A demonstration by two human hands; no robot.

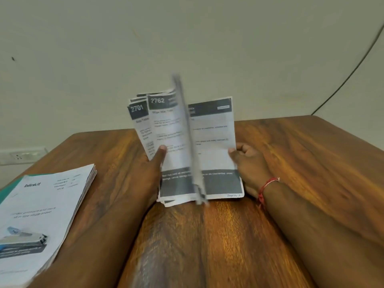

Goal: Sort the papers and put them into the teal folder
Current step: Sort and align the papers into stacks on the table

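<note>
- The papers [212, 129] stand tipped up off the wooden table [291, 154] at centre. Their long axis runs 6 to 12, headers toward 12.
- The left hand [151, 169] grips their 9 o'clock edge, thumb across the front — the right hand [249, 163] pinches the 3 o'clock edge.
- One sheet [187, 129] shows edge-on and blurred, possibly mid-flip.
- The teal folder [10, 190] lies at 8 o'clock under a second stack [47, 204].
</note>
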